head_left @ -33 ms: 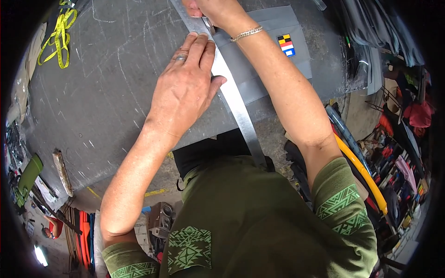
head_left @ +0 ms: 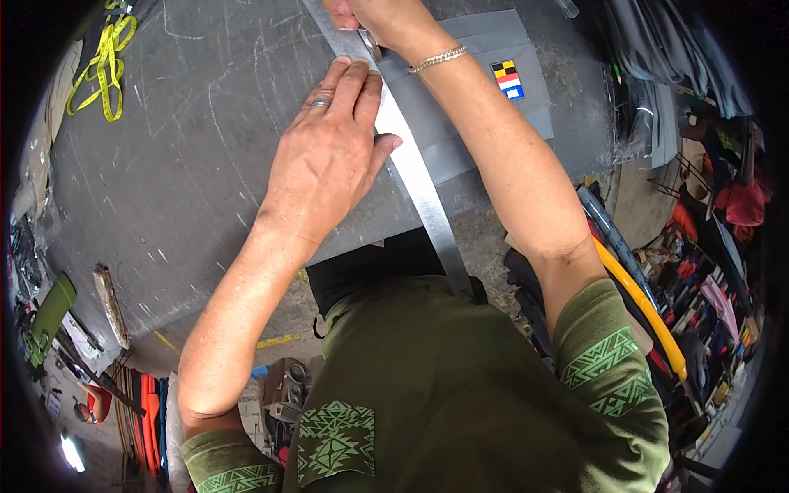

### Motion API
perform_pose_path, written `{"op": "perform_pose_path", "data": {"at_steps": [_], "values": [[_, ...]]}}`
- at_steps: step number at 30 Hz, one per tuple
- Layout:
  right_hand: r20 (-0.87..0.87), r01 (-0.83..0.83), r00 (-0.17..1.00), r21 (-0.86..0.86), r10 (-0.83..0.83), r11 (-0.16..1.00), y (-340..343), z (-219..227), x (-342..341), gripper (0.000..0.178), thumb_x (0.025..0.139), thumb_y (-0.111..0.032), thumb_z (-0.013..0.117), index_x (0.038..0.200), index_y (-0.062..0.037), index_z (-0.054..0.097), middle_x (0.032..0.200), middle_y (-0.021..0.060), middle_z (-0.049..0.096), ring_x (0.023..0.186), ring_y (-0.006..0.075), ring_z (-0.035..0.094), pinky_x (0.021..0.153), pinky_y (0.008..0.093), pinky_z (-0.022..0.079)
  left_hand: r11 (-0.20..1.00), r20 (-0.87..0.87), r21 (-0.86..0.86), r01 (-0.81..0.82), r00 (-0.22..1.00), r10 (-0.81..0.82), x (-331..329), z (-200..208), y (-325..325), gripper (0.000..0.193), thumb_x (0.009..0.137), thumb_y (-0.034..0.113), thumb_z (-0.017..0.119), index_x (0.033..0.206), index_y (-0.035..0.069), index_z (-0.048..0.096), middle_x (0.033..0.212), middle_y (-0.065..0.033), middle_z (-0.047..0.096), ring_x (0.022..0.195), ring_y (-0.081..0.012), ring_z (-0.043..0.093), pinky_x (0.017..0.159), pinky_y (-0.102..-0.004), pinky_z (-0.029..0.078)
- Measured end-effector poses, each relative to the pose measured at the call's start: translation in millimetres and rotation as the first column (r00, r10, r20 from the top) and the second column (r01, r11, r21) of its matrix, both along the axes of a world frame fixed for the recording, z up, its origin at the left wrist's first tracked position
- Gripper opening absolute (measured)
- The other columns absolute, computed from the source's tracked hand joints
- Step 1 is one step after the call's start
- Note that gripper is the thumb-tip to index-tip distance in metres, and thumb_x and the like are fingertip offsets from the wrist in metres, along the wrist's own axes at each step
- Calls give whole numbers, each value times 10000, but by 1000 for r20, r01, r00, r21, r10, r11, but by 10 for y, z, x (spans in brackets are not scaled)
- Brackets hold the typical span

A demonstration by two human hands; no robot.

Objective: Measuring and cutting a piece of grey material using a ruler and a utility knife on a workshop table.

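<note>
A long metal ruler (head_left: 418, 187) runs from the top of the view down past the table's near edge to my waist. My left hand (head_left: 329, 140) lies flat, with its fingertips pressed on the ruler and its thumb along the right edge. Beyond it, at the top, my right hand (head_left: 390, 25) is closed round a small metallic tool (head_left: 371, 44), mostly hidden, beside the ruler's right edge. Under the ruler and my right forearm lies a grey sheet of material (head_left: 448, 123). A small patch of coloured blocks (head_left: 507, 80) sits on its right part.
The scratched dark table (head_left: 164, 189) carries a yellow tape measure (head_left: 105, 70) at the far left. A worn stick-like piece (head_left: 111, 304) rests near its lower left edge. Grey sheeting (head_left: 682, 49) hangs at the upper right. A yellow tube (head_left: 641, 300) and piled coloured materials stand right.
</note>
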State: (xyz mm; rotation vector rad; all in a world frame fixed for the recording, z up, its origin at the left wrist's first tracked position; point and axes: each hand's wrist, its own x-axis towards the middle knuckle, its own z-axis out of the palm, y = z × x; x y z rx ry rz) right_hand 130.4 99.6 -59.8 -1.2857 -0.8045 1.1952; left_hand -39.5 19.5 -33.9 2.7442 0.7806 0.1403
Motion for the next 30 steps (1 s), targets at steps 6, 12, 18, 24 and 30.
{"op": "perform_pose_path", "data": {"at_steps": [6, 12, 18, 24, 30], "values": [[-80, -24, 997, -16, 23, 1000, 24, -14, 8, 476, 1091, -501, 402, 1013, -63, 570, 628, -5, 473, 409, 107, 423, 358, 277, 352, 999, 41, -38, -9, 999, 11, -13, -14, 3, 635, 943, 341, 716, 1410, -31, 499, 1456, -178, 505, 1425, -346, 466, 1139, -430, 465], [323, 233, 936, -264, -142, 936, 80, 184, -221, 478, 1093, -500, 402, 1029, -57, 571, 597, -2, 463, 403, 108, 424, 357, 276, 350, 999, 40, -37, -8, 999, 10, -15, -6, 8, 626, 944, 343, 712, 1403, -31, 509, 1456, -175, 507, 1426, -341, 467, 1131, -428, 473], [-35, 15, 999, 53, -13, 998, -9, -79, 7, 482, 1093, -499, 392, 982, -63, 564, 562, 1, 462, 395, 112, 435, 360, 283, 352, 1000, 41, -27, -6, 999, 7, -3, 7, 6, 625, 942, 348, 712, 1403, -24, 513, 1458, -169, 509, 1418, -335, 477, 1118, -426, 486], [-45, 22, 999, 64, -19, 998, -7, -91, -6, 483, 1087, -507, 398, 967, -68, 562, 561, 4, 464, 395, 117, 440, 365, 286, 352, 1000, 35, -29, -12, 999, 13, -7, 3, 4, 628, 937, 351, 717, 1403, -18, 515, 1454, -161, 515, 1413, -330, 483, 1106, -420, 499], [-7, 37, 999, 90, -36, 995, -1, -116, 2, 486, 1082, -514, 402, 980, -68, 566, 570, 6, 469, 396, 117, 443, 361, 286, 350, 1000, 39, -19, -5, 999, 5, 8, 0, 8, 628, 933, 353, 721, 1398, -17, 518, 1452, -160, 515, 1407, -330, 490, 1098, -419, 507]]}}
